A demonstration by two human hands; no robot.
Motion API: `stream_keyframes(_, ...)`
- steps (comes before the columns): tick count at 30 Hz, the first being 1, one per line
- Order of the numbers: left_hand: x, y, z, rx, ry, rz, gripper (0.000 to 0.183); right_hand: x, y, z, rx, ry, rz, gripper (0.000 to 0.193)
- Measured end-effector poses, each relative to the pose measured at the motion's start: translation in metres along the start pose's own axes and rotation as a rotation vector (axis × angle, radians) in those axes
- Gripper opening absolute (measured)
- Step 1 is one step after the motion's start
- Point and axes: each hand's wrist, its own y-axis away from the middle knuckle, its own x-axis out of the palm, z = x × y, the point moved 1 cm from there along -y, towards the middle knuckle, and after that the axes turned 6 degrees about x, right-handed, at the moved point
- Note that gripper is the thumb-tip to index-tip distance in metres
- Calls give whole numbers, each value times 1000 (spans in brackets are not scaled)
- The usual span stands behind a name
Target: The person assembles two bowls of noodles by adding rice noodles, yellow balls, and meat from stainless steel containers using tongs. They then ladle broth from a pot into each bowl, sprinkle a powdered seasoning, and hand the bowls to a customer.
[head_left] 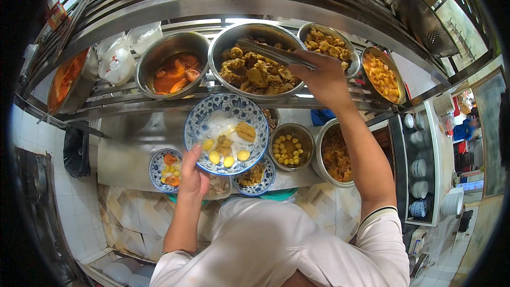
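Note:
My left hand (194, 174) grips the near left rim of a blue-and-white patterned bowl (193, 127). White noodles (219, 124), several round yellow egg yolks (214, 157) and brown-yellow chunks of meat (245, 132) lie in it. Up on the slatted rack, my right hand (323, 77) is closed round metal tongs (276, 53). The tongs reach over a large steel bowl (213, 69) of browned meat pieces (256, 76). Their tips rest at the far side of the meat, and I cannot tell whether they pinch a piece.
Flanking the large bowl are a bowl of prawns in red sauce (178, 77), a bowl of yellow meat pieces (325, 42) and a pan of orange cubes (383, 76). Below stand a pot of yolks (287, 150), a deep stew pot (337, 154) and two filled patterned bowls (157, 176).

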Motion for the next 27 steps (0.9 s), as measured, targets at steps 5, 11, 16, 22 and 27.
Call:
stream_keyframes(5,1,2,0,22,-1,-8,52,17,-5,9,-75,285,32,45)
stream_keyframes(11,-1,5,-2,80,19,52,49,-19,15,17,91,-115,57,46)
stream_keyframes(16,-6,5,-2,67,-2,-33,48,-55,66,45,-118,-100,276,42)
stream_keyframes(22,-10,2,-1,55,12,68,47,-19,89,58,-201,66,394,41)
stream_keyframes(27,-9,2,2,44,-4,67,48,-45,90,62,-213,70,407,38)
